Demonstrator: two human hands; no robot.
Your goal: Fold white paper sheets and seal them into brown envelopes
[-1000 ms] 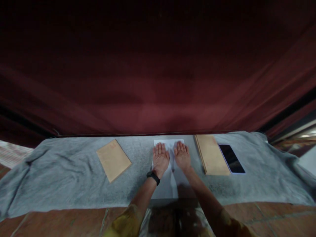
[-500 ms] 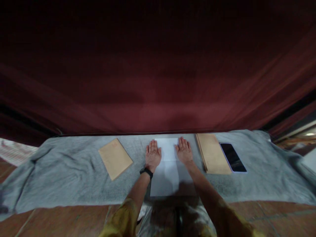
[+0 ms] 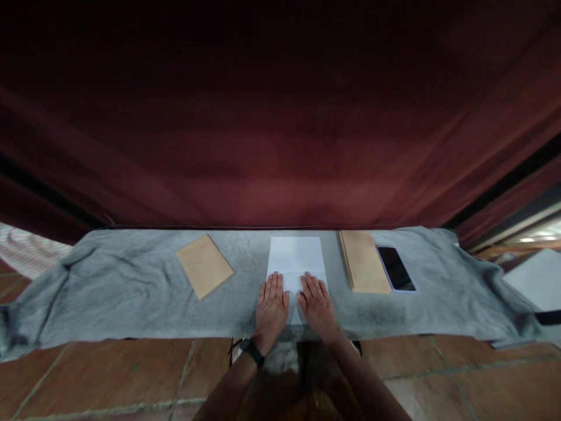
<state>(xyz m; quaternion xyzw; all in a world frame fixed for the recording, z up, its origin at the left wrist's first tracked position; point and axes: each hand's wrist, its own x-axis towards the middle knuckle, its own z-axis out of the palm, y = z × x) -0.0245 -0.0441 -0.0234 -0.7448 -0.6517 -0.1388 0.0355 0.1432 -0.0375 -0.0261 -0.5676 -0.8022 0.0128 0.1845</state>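
Note:
A white sheet of paper lies flat on a grey cloth. My left hand, with a black watch on its wrist, lies palm down with straight fingers on the sheet's near left part. Beside it my right hand rests the same way on the near right part. Both hands are flat and hold nothing. The far half of the sheet shows bare.
A brown envelope lies to the left of the sheet. A stack of brown envelopes lies to the right, with a black phone beside it. A dark red curtain hangs behind. Tiled floor shows near me.
Both hands slid from the sheet's far end, first apart toward its sides, then back toward me to its near end. The view shifted too.

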